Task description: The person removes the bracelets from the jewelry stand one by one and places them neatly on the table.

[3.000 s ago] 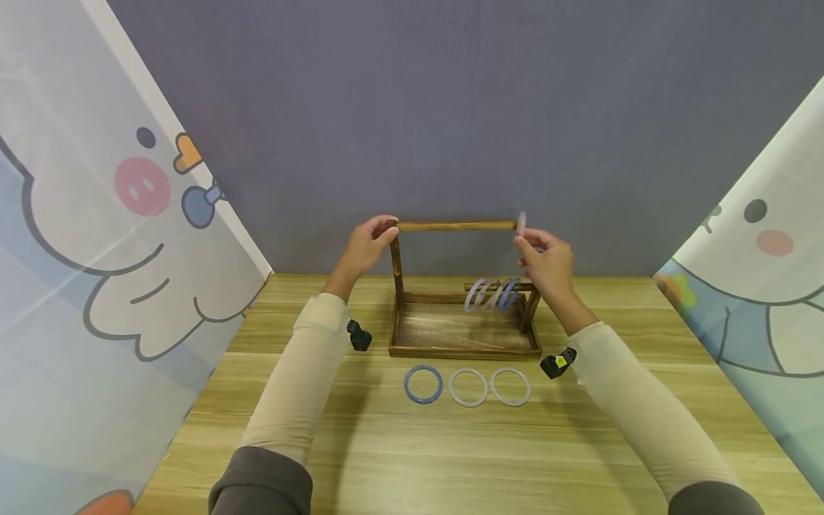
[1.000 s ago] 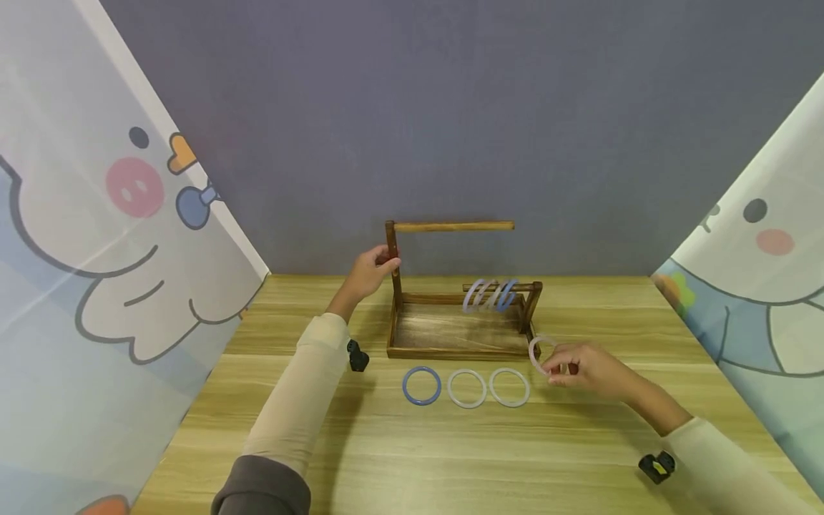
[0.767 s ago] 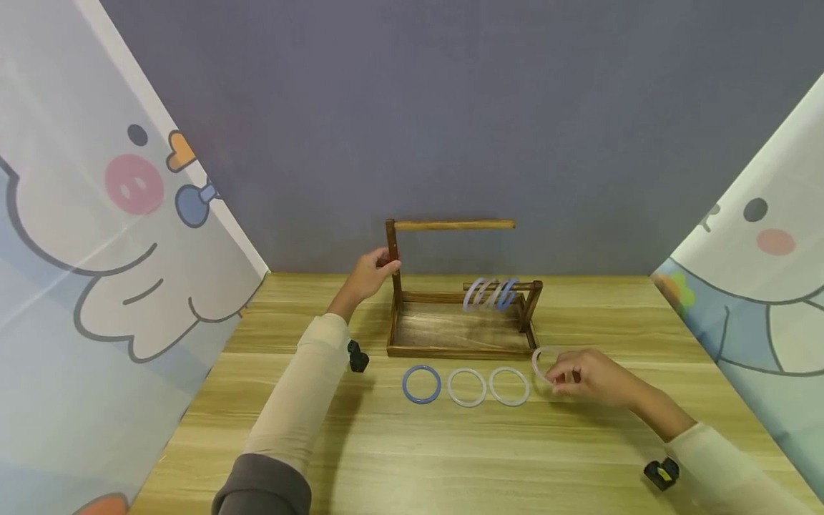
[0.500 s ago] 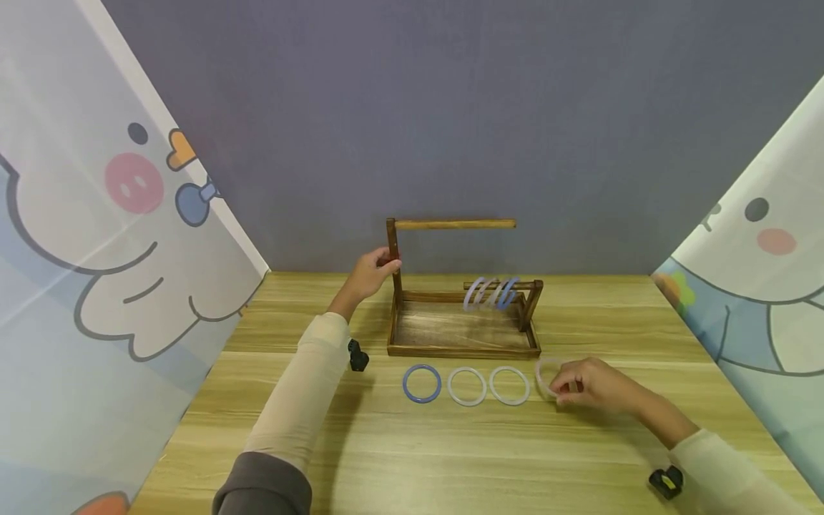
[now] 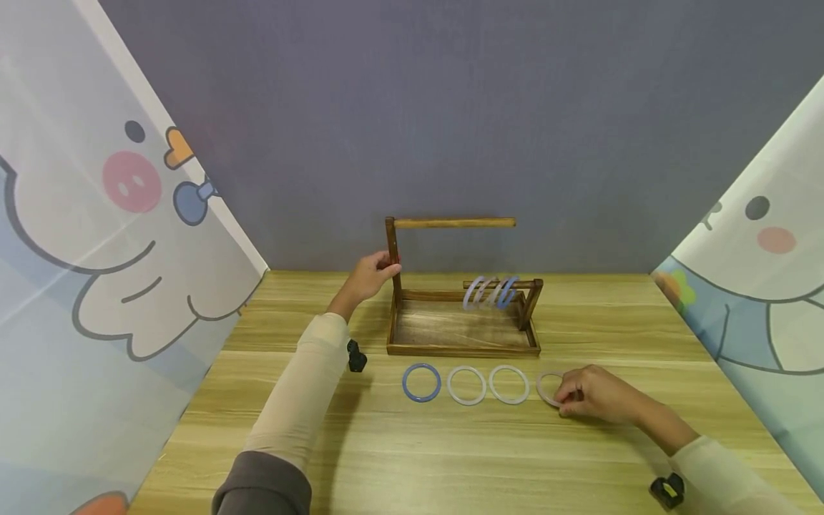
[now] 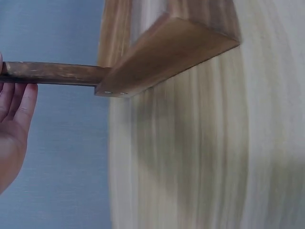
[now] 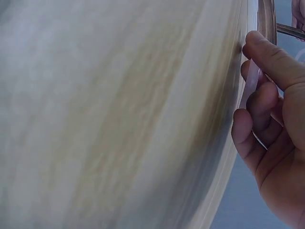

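Note:
My left hand (image 5: 373, 275) grips the left post of a dark wooden bangle stand (image 5: 463, 351), thumb in front. The left wrist view shows the fingers of that hand (image 6: 14, 126) against the post (image 6: 57, 72). To the right of the stand, my right hand (image 5: 595, 393) pinches a pale pinkish bangle (image 5: 542, 386) that lies nearly flat at the tabletop. Its edge shows as a translucent strip (image 7: 251, 83) between thumb and fingers in the right wrist view. Left of it lie two whitish bangles (image 5: 493, 386) and a blue bangle (image 5: 405, 386) in a row.
Several pale and blue bangles (image 5: 468, 297) hang on the stand's short lower bar. Its long upper bar (image 5: 453, 223) runs right from the left post. A grey wall (image 5: 450, 129) stands behind the wooden table (image 5: 450, 458), with cartoon-printed panels (image 5: 129, 250) at both sides.
The right hand has brought the pinkish bangle from the upper bar's free end down to the table, right of the row. My left hand has moved from the post's top to lower down it.

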`<state>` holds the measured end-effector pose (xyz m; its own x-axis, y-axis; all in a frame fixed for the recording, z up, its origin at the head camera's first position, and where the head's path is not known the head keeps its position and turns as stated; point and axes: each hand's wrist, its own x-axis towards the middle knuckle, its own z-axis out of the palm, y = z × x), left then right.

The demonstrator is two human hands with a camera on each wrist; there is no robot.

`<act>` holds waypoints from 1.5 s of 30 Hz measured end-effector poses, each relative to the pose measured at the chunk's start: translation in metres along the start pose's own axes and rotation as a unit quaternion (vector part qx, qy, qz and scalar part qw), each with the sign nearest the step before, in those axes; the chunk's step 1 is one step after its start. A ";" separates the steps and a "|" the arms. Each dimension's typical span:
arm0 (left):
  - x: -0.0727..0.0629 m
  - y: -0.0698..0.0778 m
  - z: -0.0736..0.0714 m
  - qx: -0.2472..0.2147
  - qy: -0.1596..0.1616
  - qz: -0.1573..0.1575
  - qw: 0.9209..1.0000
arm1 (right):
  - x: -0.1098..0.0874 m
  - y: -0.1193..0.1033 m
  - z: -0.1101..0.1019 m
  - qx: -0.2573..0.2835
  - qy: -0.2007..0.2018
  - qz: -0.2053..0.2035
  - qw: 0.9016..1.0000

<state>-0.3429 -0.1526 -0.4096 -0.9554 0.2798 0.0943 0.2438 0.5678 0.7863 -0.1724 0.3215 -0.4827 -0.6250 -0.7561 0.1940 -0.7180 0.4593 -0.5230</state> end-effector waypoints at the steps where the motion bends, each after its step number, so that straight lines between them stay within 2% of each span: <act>1: 0.000 0.000 0.000 0.004 -0.002 -0.002 1.000 | 0.000 0.000 0.000 0.001 -0.001 0.001 1.000; 10: 0.000 0.001 -0.002 0.017 -0.009 0.006 1.000 | -0.002 0.001 0.002 0.018 -0.004 0.034 0.999; 18: 0.002 0.003 -0.004 -0.020 0.013 0.018 1.000 | -0.003 0.000 0.003 0.010 0.003 0.058 0.998; 26: 0.003 0.003 -0.004 0.005 0.013 0.023 1.000 | -0.002 -0.001 0.003 0.008 -0.001 0.078 0.997; 37: 0.002 0.004 -0.005 0.026 0.010 0.019 0.999 | -0.003 0.002 0.005 0.015 0.002 0.072 0.997; 41: 0.002 0.004 -0.005 0.035 0.011 0.017 0.999 | -0.002 0.000 0.000 0.030 0.002 0.077 0.997; 45: 0.002 0.004 -0.004 0.036 0.013 0.018 0.999 | 0.003 -0.003 -0.009 0.039 0.025 0.079 0.996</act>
<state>-0.3443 -0.1531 -0.4033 -0.9496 0.2817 0.1372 0.2880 0.6120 0.7366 -0.1752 0.3223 -0.4729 -0.7439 -0.6526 0.1438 -0.5846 0.5311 -0.6134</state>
